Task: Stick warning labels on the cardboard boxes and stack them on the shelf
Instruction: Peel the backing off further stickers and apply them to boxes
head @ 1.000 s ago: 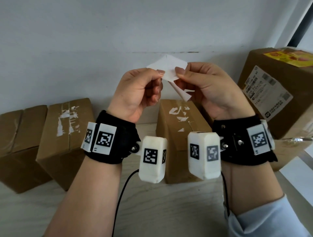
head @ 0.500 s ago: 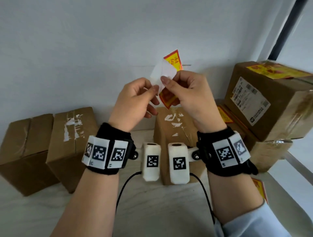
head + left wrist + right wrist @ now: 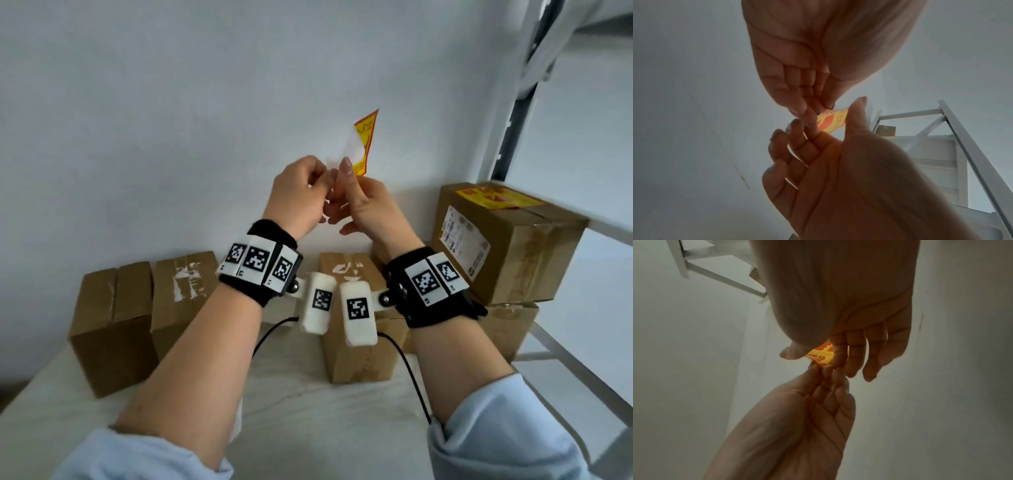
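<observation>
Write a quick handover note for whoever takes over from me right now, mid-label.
Left hand: pinches the white backing paper.
Right hand: pinches the yellow-and-red warning label, partly peeled from the backing, held up in front of the wall.
Done: the upper box of the stack on the right already has a label on top.
Left: finish peeling. The middle box and the two boxes on the left show no warning label from here, so label and stack them.

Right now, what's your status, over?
Left hand pinching white backing. Right hand pinching yellow warning label, half peeled. Nothing in the way.
</observation>
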`<move>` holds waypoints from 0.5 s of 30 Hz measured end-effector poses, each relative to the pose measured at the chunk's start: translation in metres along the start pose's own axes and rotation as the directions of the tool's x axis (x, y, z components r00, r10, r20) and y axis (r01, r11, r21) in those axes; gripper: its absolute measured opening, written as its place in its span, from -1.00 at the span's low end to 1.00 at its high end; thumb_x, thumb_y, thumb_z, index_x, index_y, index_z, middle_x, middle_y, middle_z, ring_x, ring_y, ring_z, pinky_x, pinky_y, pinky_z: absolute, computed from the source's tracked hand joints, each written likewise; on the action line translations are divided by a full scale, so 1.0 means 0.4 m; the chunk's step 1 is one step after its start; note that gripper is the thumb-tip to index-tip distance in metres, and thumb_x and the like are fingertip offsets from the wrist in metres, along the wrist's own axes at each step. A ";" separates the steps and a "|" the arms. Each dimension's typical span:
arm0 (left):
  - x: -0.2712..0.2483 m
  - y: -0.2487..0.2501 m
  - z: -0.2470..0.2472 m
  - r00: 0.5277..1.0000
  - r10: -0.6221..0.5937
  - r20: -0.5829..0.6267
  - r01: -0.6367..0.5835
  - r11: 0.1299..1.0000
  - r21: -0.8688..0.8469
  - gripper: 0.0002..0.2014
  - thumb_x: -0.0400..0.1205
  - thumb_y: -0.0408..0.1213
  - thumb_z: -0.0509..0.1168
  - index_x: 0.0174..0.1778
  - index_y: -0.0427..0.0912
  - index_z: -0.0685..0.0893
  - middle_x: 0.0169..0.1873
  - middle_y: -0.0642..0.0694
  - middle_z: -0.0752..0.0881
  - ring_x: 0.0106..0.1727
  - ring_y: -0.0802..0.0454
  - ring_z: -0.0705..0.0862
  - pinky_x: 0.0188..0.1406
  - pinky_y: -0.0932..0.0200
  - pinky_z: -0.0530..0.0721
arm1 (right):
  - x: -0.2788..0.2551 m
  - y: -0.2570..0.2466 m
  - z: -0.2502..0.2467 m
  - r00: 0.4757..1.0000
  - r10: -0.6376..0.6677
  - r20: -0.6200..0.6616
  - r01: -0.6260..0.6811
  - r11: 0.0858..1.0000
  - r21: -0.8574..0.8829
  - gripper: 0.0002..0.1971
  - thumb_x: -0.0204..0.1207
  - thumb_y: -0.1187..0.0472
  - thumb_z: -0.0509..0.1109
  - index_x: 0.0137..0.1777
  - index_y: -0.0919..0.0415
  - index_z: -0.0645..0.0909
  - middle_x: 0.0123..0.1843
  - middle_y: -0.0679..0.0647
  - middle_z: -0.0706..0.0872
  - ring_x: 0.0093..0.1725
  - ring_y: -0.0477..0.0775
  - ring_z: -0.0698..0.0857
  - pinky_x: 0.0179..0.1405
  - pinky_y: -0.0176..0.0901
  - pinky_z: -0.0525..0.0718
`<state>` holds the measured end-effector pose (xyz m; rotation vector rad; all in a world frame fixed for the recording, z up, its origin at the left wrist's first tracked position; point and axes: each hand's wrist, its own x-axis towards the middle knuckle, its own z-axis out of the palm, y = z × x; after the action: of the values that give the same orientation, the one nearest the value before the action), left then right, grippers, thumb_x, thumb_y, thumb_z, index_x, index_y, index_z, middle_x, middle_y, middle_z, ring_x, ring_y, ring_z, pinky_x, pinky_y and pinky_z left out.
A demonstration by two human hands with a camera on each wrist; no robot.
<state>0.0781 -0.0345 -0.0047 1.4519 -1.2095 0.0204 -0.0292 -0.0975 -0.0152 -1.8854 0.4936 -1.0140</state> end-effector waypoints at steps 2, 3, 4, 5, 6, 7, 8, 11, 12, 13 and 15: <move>-0.003 -0.003 0.000 0.999 -0.033 0.013 0.033 0.999 -0.004 -0.72 0.72 -0.25 0.26 -0.34 -0.11 0.50 -0.41 -0.10 0.67 -0.48 -0.08 0.72 -0.62 0.15 0.62 | -0.006 0.001 -0.007 1.000 0.002 0.026 -0.002 1.000 -0.016 -0.49 0.65 -0.30 0.13 -0.24 0.10 0.61 -0.33 0.01 0.74 -0.36 -0.06 0.73 -0.46 -0.24 0.64; -0.006 -0.006 0.000 0.998 -0.053 0.038 0.054 0.998 -0.031 -0.75 0.72 -0.27 0.25 -0.31 -0.13 0.53 -0.41 -0.10 0.66 -0.51 -0.04 0.70 -0.63 0.18 0.57 | -0.007 0.003 -0.009 1.000 -0.010 0.028 0.011 0.999 -0.043 -0.50 0.64 -0.29 0.18 -0.23 0.11 0.62 -0.34 0.02 0.74 -0.37 -0.06 0.73 -0.46 -0.22 0.64; -0.010 -0.007 0.001 0.996 -0.068 0.063 0.072 0.995 -0.068 -0.77 0.72 -0.29 0.24 -0.28 -0.14 0.55 -0.42 -0.09 0.66 -0.55 -0.01 0.67 -0.63 0.21 0.52 | -0.006 0.006 -0.009 0.999 -0.028 0.021 0.029 0.996 -0.086 -0.52 0.64 -0.27 0.24 -0.21 0.14 0.63 -0.34 0.03 0.74 -0.37 -0.05 0.73 -0.46 -0.20 0.64; -0.014 -0.007 0.003 0.994 -0.078 0.082 0.086 0.991 -0.101 -0.77 0.72 -0.31 0.23 -0.28 -0.14 0.56 -0.44 -0.09 0.66 -0.58 0.01 0.64 -0.63 0.23 0.49 | -0.004 0.007 -0.010 0.999 -0.049 0.009 0.050 0.991 -0.127 -0.53 0.63 -0.24 0.29 -0.19 0.18 0.65 -0.35 0.05 0.75 -0.38 -0.05 0.74 -0.47 -0.18 0.64; -0.020 -0.005 0.005 0.992 -0.084 0.095 0.096 0.987 -0.128 -0.78 0.72 -0.32 0.22 -0.27 -0.15 0.56 -0.46 -0.09 0.65 -0.60 0.02 0.61 -0.64 0.24 0.47 | -0.002 0.009 -0.009 0.998 -0.066 -0.006 0.064 0.986 -0.151 -0.55 0.64 -0.20 0.31 -0.17 0.21 0.64 -0.35 0.06 0.75 -0.38 -0.04 0.75 -0.48 -0.17 0.64; -0.025 -0.002 0.008 0.990 -0.092 0.102 0.107 0.983 -0.149 -0.77 0.72 -0.31 0.22 -0.27 -0.17 0.56 -0.47 -0.08 0.64 -0.59 0.02 0.61 -0.64 0.25 0.46 | -0.002 0.009 -0.008 0.997 -0.080 -0.023 0.076 0.986 -0.148 -0.57 0.67 -0.15 0.31 -0.17 0.24 0.63 -0.36 0.07 0.75 -0.38 -0.01 0.75 -0.48 -0.15 0.65; -0.030 0.002 0.012 0.989 -0.100 0.105 0.117 0.978 -0.172 -0.75 0.73 -0.28 0.21 -0.28 -0.19 0.56 -0.48 -0.08 0.64 -0.58 0.01 0.60 -0.63 0.24 0.46 | -0.003 0.010 -0.008 0.995 -0.096 -0.042 0.090 0.988 -0.125 -0.60 0.69 -0.09 0.30 -0.18 0.24 0.61 -0.36 0.09 0.75 -0.37 0.02 0.75 -0.49 -0.15 0.64; -0.037 0.013 0.021 0.983 -0.135 0.126 0.162 0.959 -0.232 -0.70 0.75 -0.26 0.20 -0.32 -0.21 0.52 -0.46 -0.08 0.60 -0.56 0.04 0.59 -0.62 0.25 0.46 | -0.010 0.015 -0.013 0.979 -0.167 -0.114 0.155 0.982 -0.110 -0.64 0.74 0.06 0.27 -0.23 0.28 0.57 -0.41 0.05 0.72 -0.40 0.02 0.72 -0.48 -0.24 0.59; -0.039 0.016 0.023 0.980 -0.145 0.138 0.176 0.953 -0.248 -0.70 0.75 -0.26 0.20 -0.32 -0.21 0.51 -0.46 -0.07 0.58 -0.57 0.06 0.58 -0.62 0.25 0.46 | -0.010 0.020 -0.014 0.973 -0.189 -0.130 0.173 0.977 -0.126 -0.65 0.74 0.10 0.28 -0.24 0.31 0.56 -0.42 0.02 0.70 -0.42 -0.01 0.70 -0.47 -0.25 0.57; -0.039 0.019 0.024 0.976 -0.156 0.150 0.192 0.946 -0.261 -0.70 0.75 -0.27 0.19 -0.33 -0.20 0.50 -0.46 -0.06 0.57 -0.58 0.09 0.58 -0.62 0.26 0.46 | -0.010 0.023 -0.015 0.970 -0.197 -0.140 0.179 0.976 -0.127 -0.66 0.73 0.14 0.28 -0.25 0.31 0.55 -0.42 0.00 0.69 -0.44 -0.04 0.68 -0.46 -0.24 0.56; -0.041 0.022 0.027 0.968 -0.184 0.173 0.228 0.930 -0.289 -0.70 0.76 -0.29 0.19 -0.33 -0.19 0.49 -0.46 -0.05 0.55 -0.60 0.12 0.56 -0.62 0.26 0.45 | -0.007 0.028 -0.018 0.973 -0.175 -0.149 0.164 0.983 -0.084 -0.67 0.72 0.19 0.30 -0.31 0.23 0.52 -0.42 0.00 0.68 -0.46 -0.04 0.65 -0.47 -0.23 0.54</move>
<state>0.0584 -0.0302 -0.0119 1.3123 -1.1113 -0.4077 -0.0359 -0.1050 -0.0244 -1.9458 0.4694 -1.2790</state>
